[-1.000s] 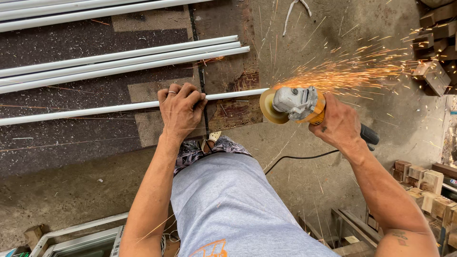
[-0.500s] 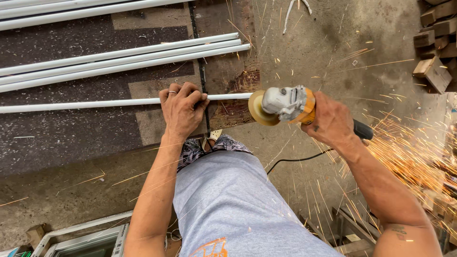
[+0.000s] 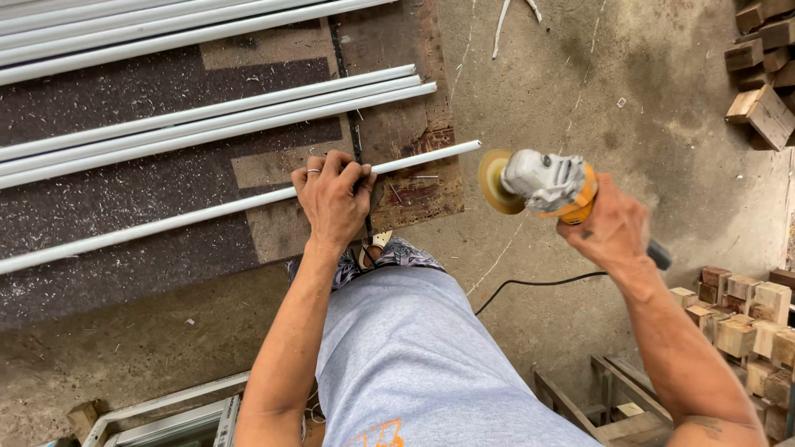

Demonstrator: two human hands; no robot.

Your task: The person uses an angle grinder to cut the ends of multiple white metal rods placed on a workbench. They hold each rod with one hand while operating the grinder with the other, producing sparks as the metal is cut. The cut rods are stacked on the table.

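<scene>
Sparks have died away and the angle grinder (image 3: 546,186) has drawn back from the pipe (image 3: 207,217) since half a second ago, its disc now hanging just off the cut end with a small gap between them. Nearest the camera, a grey shirt (image 3: 414,364) fills the lower middle of the view, with a metal frame (image 3: 166,414) lying on the concrete floor (image 3: 563,91) at lower left and a black cord (image 3: 530,285) trailing across the floor at right. The right hand (image 3: 609,228) is clamped around the grinder's orange body, holding it up clear of the floor. The left hand (image 3: 333,199), a ring on one finger, is closed down over the pale pipe, pinning it against a dark, worn board (image 3: 124,273) that lies flat on the floor. The pipe runs from the left edge of the view across the board, and its free end juts just past the board's right edge. Beyond it, a bundle of three similar pipes (image 3: 215,124) lies side by side on the board, and more pipes (image 3: 166,29) lie farther up. Stacks of small wooden blocks (image 3: 745,319) sit at the right, with further blocks (image 3: 766,58) in the far corner.
</scene>
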